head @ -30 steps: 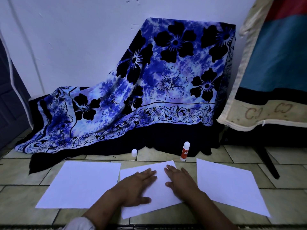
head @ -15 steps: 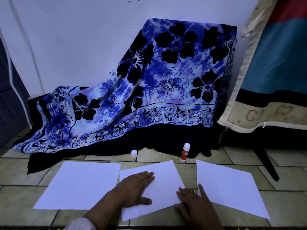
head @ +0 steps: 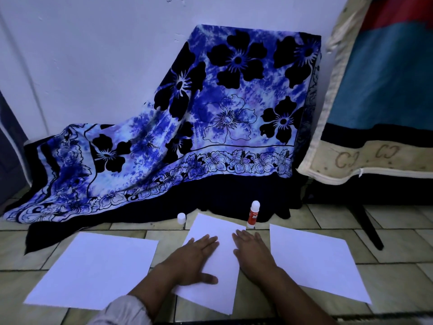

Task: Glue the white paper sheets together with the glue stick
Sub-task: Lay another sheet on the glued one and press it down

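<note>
While hands (head: 194, 261) (head: 255, 252) press sheet (head: 225, 256), glue (head: 253, 214) seems uncapped.

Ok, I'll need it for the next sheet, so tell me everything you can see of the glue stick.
The glue stick is a small tube with a red printed body and a rounded white top; the print is too small to read. It stands upright on the tiled floor, before the dark hem of the flowered cloth, just beyond the far right corner of the middle paper sheet; whether they touch is unclear. Neither the left hand nor the right hand touches it.
</note>
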